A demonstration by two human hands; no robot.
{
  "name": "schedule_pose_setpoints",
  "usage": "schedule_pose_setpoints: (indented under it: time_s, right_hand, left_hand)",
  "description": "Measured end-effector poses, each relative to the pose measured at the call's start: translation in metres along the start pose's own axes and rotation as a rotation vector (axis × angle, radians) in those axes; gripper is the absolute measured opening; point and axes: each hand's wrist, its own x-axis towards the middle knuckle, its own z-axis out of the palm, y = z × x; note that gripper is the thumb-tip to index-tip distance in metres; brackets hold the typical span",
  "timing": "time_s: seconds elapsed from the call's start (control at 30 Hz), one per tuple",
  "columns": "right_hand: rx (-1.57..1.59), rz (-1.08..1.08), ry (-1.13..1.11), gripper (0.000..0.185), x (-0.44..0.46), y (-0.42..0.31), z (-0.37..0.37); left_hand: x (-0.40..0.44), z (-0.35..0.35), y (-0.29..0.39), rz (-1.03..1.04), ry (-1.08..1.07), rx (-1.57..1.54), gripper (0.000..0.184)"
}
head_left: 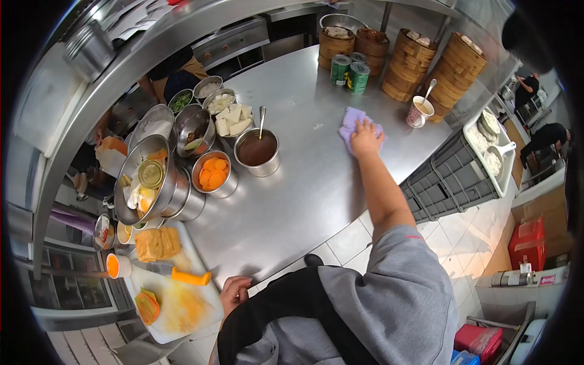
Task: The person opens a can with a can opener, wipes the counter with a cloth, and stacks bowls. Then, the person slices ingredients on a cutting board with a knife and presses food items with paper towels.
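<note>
My right hand (pixel 365 139) presses down on a purple cloth (pixel 351 124) on the steel table (pixel 292 207), its fingers spread over the cloth. At the table's near edge is my left hand (pixel 236 292), its fingers curled; whether anything is inside them is hidden. Left of that hand lies a knife with a yellow handle (pixel 191 277) on a white cutting board (pixel 201 304). A metal pot of brown sauce (pixel 257 149) with a spoon stands on the table, left of the cloth.
Bowls of carrot slices (pixel 213 174) and white chunks (pixel 233 120) crowd the left. Green cans (pixel 358 78) and bamboo steamers (pixel 409 66) line the far edge, with a cup (pixel 420 112) near them. Grey crates (pixel 447 182) stand at the right. Other people are beyond the table.
</note>
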Motion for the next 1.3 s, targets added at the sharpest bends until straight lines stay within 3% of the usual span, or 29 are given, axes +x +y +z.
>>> schedule_pose_setpoints:
  time_s: [0.2, 0.27, 0.3, 0.33, 0.37, 0.4, 0.43, 0.47, 0.5, 0.57, 0.77, 0.8, 0.87, 0.93, 1.07, 1.3]
  right_hand:
    - [-0.053, 0.047, 0.086, 0.048, 0.023, 0.073, 0.017]
    - [0.023, 0.090, 0.122, 0.050, 0.014, 0.105, 0.035]
    - [0.043, 0.057, 0.177, 0.056, -0.006, 0.096, 0.014]
    - [0.058, 0.066, 0.068, 0.060, -0.028, 0.073, -0.027]
    - [0.065, 0.074, 0.185, 0.057, -0.034, 0.086, 0.007]
    - [0.009, 0.019, 0.126, 0.055, -0.040, 0.098, 0.028]
    - [-0.086, 0.102, -0.025, 0.060, -0.059, 0.078, 0.010]
    - [-0.122, 0.050, -0.073, 0.061, -0.091, 0.046, -0.025]
    - [-0.162, -0.055, 0.026, 0.063, -0.111, 0.038, -0.008]
    - [-0.068, -0.220, 0.006, 0.065, -0.152, 0.003, -0.007]
    - [0.185, -0.761, -0.138, 0.056, -0.273, -0.119, -0.032]
    - [0.177, -0.782, -0.135, 0.056, -0.288, -0.137, -0.031]
    - [0.229, -0.908, -0.167, 0.053, -0.311, -0.175, -0.030]
    - [0.213, -0.940, -0.193, 0.052, -0.326, -0.206, -0.030]
    - [0.229, -0.947, -0.181, 0.047, -0.347, -0.247, -0.029]
    - [0.264, -0.930, -0.133, 0.046, -0.350, -0.272, -0.016]
  left_hand:
    - [0.023, 0.042, -0.014, -0.119, -0.017, 0.081, 0.031]
    - [0.030, 0.039, -0.027, -0.065, -0.032, 0.191, 0.027]
    - [0.028, 0.041, -0.036, -0.071, 0.011, 0.172, 0.024]
    - [0.028, 0.041, -0.040, -0.086, 0.035, 0.166, 0.020]
    - [0.029, 0.040, -0.035, -0.144, 0.029, 0.183, 0.019]
    - [0.030, 0.043, -0.038, -0.092, 0.045, 0.236, 0.017]
    - [0.031, 0.042, -0.037, -0.049, 0.061, 0.190, 0.017]
    - [0.029, 0.043, -0.041, -0.084, 0.029, 0.167, 0.019]
    - [0.030, 0.041, -0.039, -0.058, 0.010, 0.190, 0.020]
    - [0.032, 0.038, -0.024, -0.108, -0.023, 0.179, 0.018]
    - [0.024, 0.037, -0.019, 0.088, -0.019, -0.026, 0.020]
    - [0.021, 0.036, -0.016, 0.200, -0.047, -0.061, 0.022]
    - [0.007, 0.027, -0.004, 0.229, -0.095, -0.077, 0.022]
    - [-0.013, 0.012, 0.006, 0.271, -0.209, -0.085, 0.022]
    - [-0.054, -0.021, 0.002, 0.314, -0.239, -0.124, 0.026]
    - [-0.098, -0.053, -0.004, 0.169, -0.213, -0.130, 0.025]
